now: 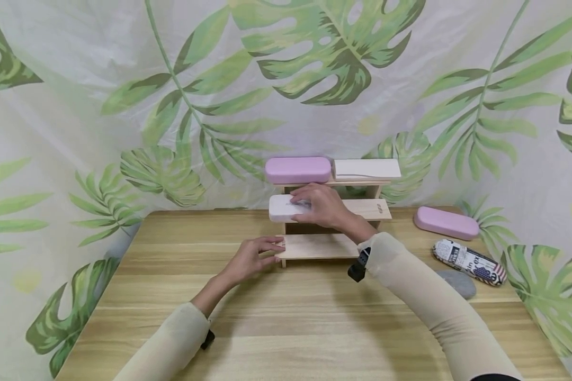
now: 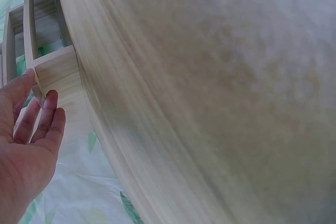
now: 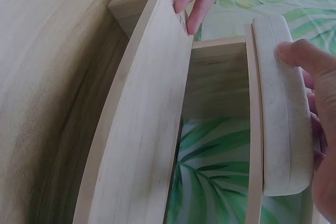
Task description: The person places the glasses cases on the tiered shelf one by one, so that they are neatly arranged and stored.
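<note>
A three-tier wooden shelf [image 1: 321, 245] stands at the back of the table. On the left part of its middle tier lies a white glasses case [image 1: 281, 208], which my right hand [image 1: 325, 205] holds from above. In the right wrist view, the thumb presses the front of the white case [image 3: 286, 124], with the fingers behind it. My left hand [image 1: 251, 259] grips the left end of the lowest tier, thumb at the front edge and fingers over the board. On the top tier, a pink case [image 1: 297, 170] and a white flap-front case [image 1: 367, 169] lie side by side.
To the right on the table [image 1: 286, 338] lie a second pink case [image 1: 446, 223], a newspaper-print case [image 1: 470, 262] and a grey rounded case [image 1: 459, 283], partly behind my right sleeve. A leaf-patterned cloth [image 1: 209, 79] hangs close behind the shelf.
</note>
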The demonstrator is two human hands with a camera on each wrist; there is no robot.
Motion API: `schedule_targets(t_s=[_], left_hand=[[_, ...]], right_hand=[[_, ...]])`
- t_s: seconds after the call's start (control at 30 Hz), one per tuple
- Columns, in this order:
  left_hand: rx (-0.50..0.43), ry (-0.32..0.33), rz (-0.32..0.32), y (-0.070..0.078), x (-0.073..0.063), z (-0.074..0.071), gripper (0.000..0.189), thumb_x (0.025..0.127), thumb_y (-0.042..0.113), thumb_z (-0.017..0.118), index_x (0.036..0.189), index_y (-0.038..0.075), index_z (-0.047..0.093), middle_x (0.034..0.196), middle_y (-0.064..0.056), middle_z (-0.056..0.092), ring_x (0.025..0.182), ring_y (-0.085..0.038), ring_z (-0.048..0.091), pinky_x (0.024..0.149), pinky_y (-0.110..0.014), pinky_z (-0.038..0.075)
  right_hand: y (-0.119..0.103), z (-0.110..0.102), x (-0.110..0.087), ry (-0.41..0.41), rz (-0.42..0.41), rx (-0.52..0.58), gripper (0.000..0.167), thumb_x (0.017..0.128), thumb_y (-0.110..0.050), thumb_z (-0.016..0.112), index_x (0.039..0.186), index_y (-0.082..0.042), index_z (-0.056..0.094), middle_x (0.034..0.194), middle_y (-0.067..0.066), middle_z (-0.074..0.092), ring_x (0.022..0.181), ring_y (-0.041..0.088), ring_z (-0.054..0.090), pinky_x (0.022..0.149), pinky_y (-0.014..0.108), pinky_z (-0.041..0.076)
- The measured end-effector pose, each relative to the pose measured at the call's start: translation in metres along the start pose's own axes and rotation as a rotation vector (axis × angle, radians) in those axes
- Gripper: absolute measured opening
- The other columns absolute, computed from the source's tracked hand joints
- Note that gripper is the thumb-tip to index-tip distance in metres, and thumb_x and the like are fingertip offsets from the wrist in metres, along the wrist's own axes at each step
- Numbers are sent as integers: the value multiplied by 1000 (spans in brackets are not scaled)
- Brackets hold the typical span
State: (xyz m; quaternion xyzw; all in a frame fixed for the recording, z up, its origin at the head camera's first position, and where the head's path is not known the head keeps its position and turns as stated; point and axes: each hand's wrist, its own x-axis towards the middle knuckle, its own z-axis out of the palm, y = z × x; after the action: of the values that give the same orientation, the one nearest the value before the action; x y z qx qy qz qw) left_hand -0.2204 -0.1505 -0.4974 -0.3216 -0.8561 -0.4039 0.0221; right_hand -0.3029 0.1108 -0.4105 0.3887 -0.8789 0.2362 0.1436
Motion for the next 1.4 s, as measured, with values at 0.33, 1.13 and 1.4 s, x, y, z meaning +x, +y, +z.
schedule_targets(t_s=[0.33, 1.13, 1.4], left_hand=[[5, 3, -1, 0, 0, 0, 25, 91, 4, 82, 116, 2, 80, 137, -13, 71, 130, -32, 66, 111, -51, 52], [15, -13, -1, 2, 0, -1, 24, 93, 5, 81, 117, 3, 80, 138, -14, 70, 130, -34, 66, 113, -51, 50], [8, -3, -3, 1, 0, 0, 25, 92, 5, 82, 117, 4, 81, 138, -14, 70, 130, -34, 66, 112, -51, 50]], right_hand=[[-1, 0, 0, 0, 8, 10, 40, 81, -33, 92, 114, -12, 83, 132, 4, 75, 123, 26, 67, 98, 44, 58], [-12, -11, -5, 27, 7, 22, 46, 80, -35, 94, 118, -10, 81, 132, 4, 74, 123, 25, 68, 100, 41, 57], [-15, -20, -10, 45, -15, 40, 47, 80, -36, 94, 117, -11, 81, 131, 4, 75, 123, 24, 68, 98, 42, 59]])
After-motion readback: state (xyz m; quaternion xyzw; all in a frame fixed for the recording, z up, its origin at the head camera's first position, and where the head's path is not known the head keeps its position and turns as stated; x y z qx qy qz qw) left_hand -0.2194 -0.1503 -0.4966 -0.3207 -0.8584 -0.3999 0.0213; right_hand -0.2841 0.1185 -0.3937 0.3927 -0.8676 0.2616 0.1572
